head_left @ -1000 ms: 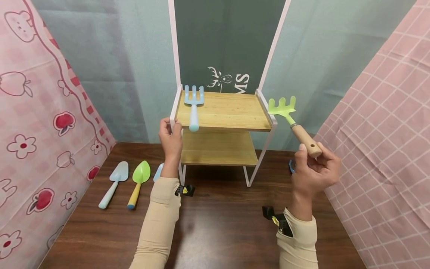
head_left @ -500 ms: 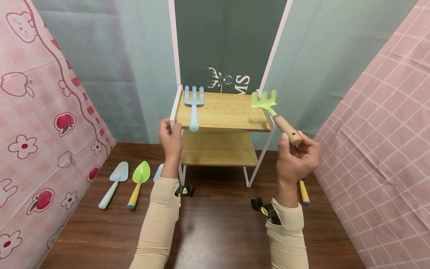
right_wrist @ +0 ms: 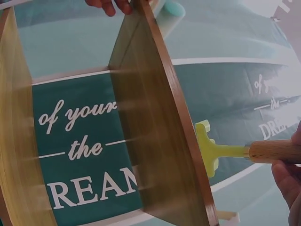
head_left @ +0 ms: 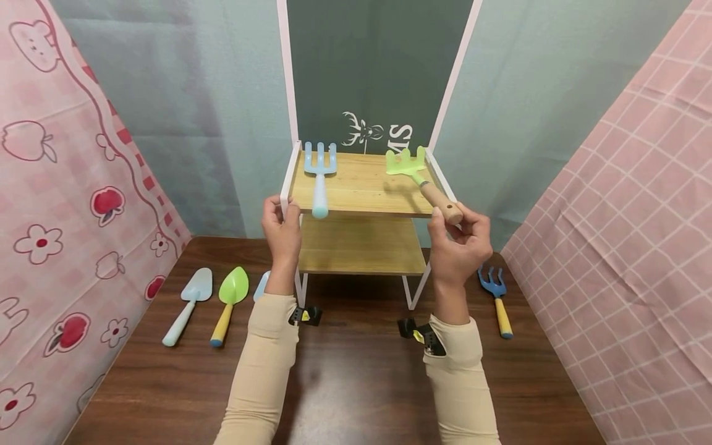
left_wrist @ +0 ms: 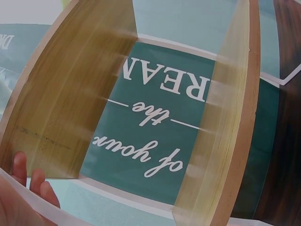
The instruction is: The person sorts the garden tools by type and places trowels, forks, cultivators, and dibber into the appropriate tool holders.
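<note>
The right hand [head_left: 459, 250] is pinching the butt end of the green rake [head_left: 426, 186] between thumb and fingers; the left hand [head_left: 282, 236] is curling round the shelf's white side rail [head_left: 289, 176]. The rake, a second ago beyond the right side, is now hovering over the upper board [head_left: 361, 188], apparently not resting yet. A pale blue fork [head_left: 319, 179] is lying opposite; a dark blue fork [head_left: 500, 306] is showing fully on the counter [head_left: 356, 377].
</note>
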A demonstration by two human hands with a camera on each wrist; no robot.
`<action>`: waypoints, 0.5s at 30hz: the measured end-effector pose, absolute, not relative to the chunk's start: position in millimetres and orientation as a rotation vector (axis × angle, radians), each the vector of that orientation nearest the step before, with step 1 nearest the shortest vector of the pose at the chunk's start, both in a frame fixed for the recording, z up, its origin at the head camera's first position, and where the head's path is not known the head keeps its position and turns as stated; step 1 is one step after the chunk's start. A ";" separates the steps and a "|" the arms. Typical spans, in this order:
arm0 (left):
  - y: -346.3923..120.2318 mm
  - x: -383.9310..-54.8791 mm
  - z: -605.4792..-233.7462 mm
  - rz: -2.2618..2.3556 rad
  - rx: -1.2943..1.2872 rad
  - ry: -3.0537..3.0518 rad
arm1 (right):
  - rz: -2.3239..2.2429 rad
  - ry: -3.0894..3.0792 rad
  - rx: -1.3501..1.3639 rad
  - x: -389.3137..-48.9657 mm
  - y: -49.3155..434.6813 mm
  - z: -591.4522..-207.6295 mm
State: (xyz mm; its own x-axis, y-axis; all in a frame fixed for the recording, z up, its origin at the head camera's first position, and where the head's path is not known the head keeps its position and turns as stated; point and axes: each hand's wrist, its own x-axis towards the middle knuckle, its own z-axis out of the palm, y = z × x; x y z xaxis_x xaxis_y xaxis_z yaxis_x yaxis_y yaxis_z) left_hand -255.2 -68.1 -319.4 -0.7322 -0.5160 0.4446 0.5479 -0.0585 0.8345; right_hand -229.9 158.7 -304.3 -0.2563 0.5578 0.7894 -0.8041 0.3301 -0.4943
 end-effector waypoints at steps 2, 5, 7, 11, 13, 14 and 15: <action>-68.3 -255.0 -319.2 -1.871 -0.033 -1.494 | 1.303 -1.302 0.268 -233.1 156.1 -303.0; -68.5 -254.5 -318.9 -1.872 -0.033 -1.493 | 1.264 -1.348 0.275 -238.5 153.1 -301.4; -68.6 -254.3 -318.8 -1.872 -0.033 -1.490 | 1.239 -1.377 0.281 -241.9 151.8 -300.4; -68.4 -254.2 -318.7 -1.874 -0.035 -1.490 | 1.188 -1.423 0.284 -249.0 150.6 -299.4; -68.2 -254.3 -318.7 -1.869 -0.030 -1.494 | 1.173 -1.440 0.281 -252.5 149.9 -299.0; -68.0 -254.2 -318.5 -1.867 -0.028 -1.494 | 1.167 -1.447 0.280 -254.2 149.3 -298.8; -67.9 -254.1 -318.4 -1.867 -0.028 -1.494 | 1.166 -1.454 0.279 -255.9 148.5 -298.6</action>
State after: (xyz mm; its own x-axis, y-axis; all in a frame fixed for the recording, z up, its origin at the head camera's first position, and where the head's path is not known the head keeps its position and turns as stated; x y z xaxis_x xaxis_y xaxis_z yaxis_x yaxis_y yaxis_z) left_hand -254.1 -67.9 -318.4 -0.7313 -0.5198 0.4416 0.5447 -0.0554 0.8368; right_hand -255.9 148.5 -298.6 -0.2795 0.4390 0.8539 -0.7381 0.4705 -0.4835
